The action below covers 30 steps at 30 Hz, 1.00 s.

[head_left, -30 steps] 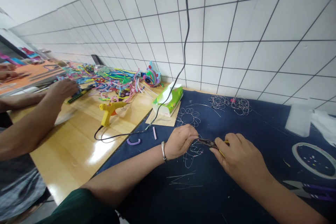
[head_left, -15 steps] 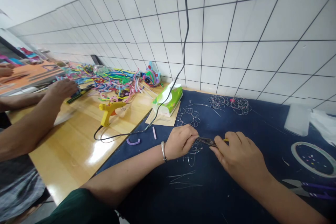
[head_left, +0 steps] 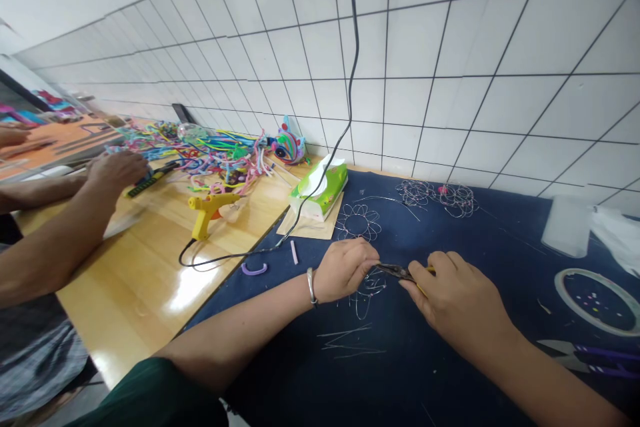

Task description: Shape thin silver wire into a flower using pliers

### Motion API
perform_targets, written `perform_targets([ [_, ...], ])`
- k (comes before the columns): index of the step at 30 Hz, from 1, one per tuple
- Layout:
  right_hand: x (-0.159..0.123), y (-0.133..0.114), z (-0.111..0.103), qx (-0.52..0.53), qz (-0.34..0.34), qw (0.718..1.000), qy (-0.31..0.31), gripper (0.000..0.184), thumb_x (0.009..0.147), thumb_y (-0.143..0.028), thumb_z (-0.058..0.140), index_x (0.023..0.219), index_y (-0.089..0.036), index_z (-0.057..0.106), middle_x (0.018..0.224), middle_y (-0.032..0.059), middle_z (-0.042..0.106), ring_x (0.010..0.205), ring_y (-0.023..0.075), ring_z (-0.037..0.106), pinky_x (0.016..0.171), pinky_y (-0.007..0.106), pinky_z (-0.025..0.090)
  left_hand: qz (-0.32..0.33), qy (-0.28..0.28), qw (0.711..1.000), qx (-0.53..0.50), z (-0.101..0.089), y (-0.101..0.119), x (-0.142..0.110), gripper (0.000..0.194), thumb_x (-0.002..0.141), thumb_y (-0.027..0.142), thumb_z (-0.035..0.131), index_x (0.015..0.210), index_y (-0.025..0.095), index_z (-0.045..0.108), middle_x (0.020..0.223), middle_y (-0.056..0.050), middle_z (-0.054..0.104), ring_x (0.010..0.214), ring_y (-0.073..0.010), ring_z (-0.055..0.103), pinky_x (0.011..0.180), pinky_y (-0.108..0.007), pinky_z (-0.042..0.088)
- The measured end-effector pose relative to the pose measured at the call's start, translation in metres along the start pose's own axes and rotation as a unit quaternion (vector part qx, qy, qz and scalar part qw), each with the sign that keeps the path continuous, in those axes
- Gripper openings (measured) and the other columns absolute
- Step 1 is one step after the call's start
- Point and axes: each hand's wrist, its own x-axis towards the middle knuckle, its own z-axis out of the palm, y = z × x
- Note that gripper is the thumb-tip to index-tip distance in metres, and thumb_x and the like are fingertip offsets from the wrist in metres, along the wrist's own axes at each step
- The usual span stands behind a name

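Observation:
My left hand (head_left: 345, 271), with a bangle on the wrist, pinches a thin wire shape (head_left: 369, 285) that lies on the dark blue cloth (head_left: 450, 353). My right hand (head_left: 457, 300) is closed round small yellow-handled pliers (head_left: 400, 272). The pliers' dark jaws point left and meet the wire right beside my left fingertips. A finished wire flower (head_left: 358, 221) lies just beyond my left hand. Loose cut wire pieces (head_left: 350, 341) lie on the cloth below my hands.
A green tissue pack (head_left: 321, 189) on cardboard, a yellow glue gun (head_left: 209, 211) with its black cord, and a heap of coloured pipe cleaners (head_left: 210, 157) lie to the left. Another person's arm (head_left: 65, 230) rests on the wooden table. Wire tangles (head_left: 440, 197), a ring (head_left: 597, 293) and scissors (head_left: 590, 355) lie right.
The wire shape has shifted slightly under the pliers. My hands stay in almost the same place. The other person's hand stays on the dark object at the left.

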Motion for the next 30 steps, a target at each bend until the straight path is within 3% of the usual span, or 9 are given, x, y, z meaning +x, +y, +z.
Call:
perform_targets([
  [20, -0.0011, 0.0042, 0.0053, 0.050, -0.015, 0.999, -0.007, 0.025, 0.086, -0.035, 0.041, 0.074, -0.020, 0.056, 0.066, 0.0021, 0.048, 0.061, 0.0125, 0.040, 0.053, 0.025, 0.021, 0.028, 0.025, 0.999, 0.002, 0.0016, 0.0005, -0.0017, 0.011, 0.086, 0.017, 0.039, 0.086, 0.016, 0.049, 0.075, -0.003, 0.060, 0.070, -0.0126, 0.056, 0.065, -0.025, 0.045],
  [30, -0.0022, 0.0062, 0.0087, 0.115, 0.020, 0.992, -0.052, 0.025, 0.087, -0.038, 0.040, 0.076, -0.022, 0.056, 0.069, 0.0008, 0.051, 0.065, 0.0123, 0.047, 0.053, 0.023, 0.027, 0.040, 0.042, 0.998, 0.006, 0.0009, 0.0002, -0.0010, 0.009, 0.084, 0.014, 0.041, 0.087, 0.016, 0.050, 0.075, -0.003, 0.061, 0.069, -0.0123, 0.056, 0.065, -0.025, 0.045],
])
